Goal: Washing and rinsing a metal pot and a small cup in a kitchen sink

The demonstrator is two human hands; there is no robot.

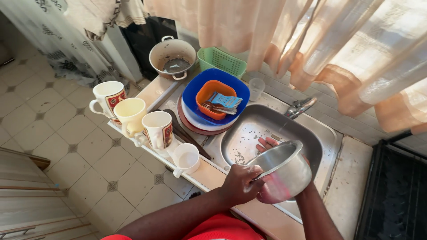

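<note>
Over sink (pixel 249 133), steel pot (pixel 282 171), seemingly two-handed

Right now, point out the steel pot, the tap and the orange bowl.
steel pot (pixel 284 171), head view, outer side wall.
tap (pixel 302 106), head view, metal spout over the sink.
orange bowl (pixel 212 91), head view, left rim.

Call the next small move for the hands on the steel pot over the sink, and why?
Probably tilt the round steel pot further toward the steel sink basin and wipe its inside. The left hand grips the rim, and the right hand cradles it from beneath with fingertips showing above the rim. It sits over the basin, which is speckled with residue; the tap runs no visible water.
</note>
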